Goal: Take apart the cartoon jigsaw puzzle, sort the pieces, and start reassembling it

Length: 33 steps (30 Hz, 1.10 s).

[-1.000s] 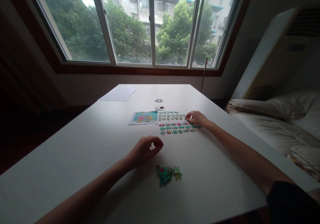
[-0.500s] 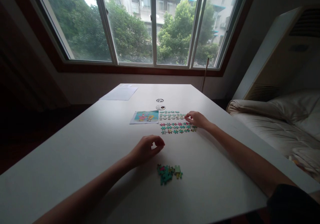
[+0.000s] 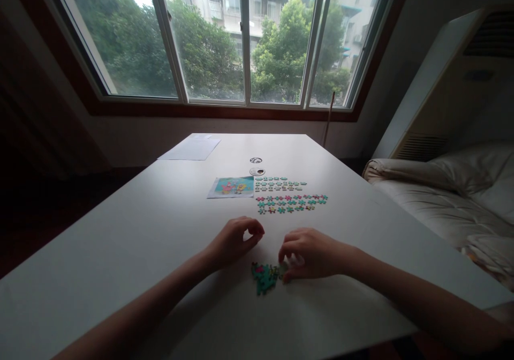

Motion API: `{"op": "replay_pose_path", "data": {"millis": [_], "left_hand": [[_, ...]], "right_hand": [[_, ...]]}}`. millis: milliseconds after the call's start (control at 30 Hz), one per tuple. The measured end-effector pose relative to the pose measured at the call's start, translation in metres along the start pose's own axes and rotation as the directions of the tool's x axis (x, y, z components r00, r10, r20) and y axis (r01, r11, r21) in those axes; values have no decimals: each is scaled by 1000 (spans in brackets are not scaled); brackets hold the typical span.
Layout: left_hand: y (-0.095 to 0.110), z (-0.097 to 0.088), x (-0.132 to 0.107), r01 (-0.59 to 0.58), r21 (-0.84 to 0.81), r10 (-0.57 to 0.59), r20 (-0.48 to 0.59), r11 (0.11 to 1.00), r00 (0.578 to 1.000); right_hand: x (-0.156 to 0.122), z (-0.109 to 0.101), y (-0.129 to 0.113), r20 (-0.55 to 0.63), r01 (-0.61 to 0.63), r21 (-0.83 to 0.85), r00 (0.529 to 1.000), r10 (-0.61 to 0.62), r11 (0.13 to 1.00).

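Observation:
My left hand [image 3: 236, 239] rests over the table, thumb and forefinger curled into a near-closed ring. Whatever its fingertips pinch, if anything, is too small to make out. Just to the right, my right hand [image 3: 309, 253] reaches down at a small pile of jigsaw pieces [image 3: 265, 278], mostly green with some pink and yellow. Its thumb and fingers are apart, around the right side of the pile, and partly hide the pieces there. Farther off, jigsaw pieces lie spread out in several rows [image 3: 289, 202]. Left of these rows is a picture sheet [image 3: 233, 187] with cartoon figures.
Two small round flat items [image 3: 257, 171] lie beyond the rows. Papers [image 3: 190, 149] cover the far left corner of the white table [image 3: 120, 253]. A cream sofa [image 3: 425, 199] stands to the right, and a window [image 3: 244, 44] is beyond the table.
My right hand has come back from the far rows of pieces to the near pile, uncovering the rows' right ends. My left hand has stayed in place.

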State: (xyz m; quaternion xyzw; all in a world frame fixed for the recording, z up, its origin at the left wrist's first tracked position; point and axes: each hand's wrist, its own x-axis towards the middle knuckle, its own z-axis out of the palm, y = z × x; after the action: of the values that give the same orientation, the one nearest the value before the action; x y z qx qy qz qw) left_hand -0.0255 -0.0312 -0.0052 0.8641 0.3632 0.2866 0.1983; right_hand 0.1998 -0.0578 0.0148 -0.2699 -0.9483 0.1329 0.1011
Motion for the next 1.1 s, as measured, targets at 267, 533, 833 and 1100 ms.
{"op": "replay_pose_path", "data": {"millis": [267,533,833,1100], "left_hand": [[7,3,-2,-16,-27,17,45,1000,999],[23,8,-4,-104,-106,111,67,989,992],[29,8,-2,-47,-144,44,-23,988,999],[26,8,1,157,-278,-159,15,948,987]], "right_hand": [[1,1,8,20,-82,382,997,81,921],[10,11,12,-112,-171,770,912,395,614],[10,15,10,-158,-172,739,896,416,652],[6,10,7,-432,-115,305,868,245,945]]}}
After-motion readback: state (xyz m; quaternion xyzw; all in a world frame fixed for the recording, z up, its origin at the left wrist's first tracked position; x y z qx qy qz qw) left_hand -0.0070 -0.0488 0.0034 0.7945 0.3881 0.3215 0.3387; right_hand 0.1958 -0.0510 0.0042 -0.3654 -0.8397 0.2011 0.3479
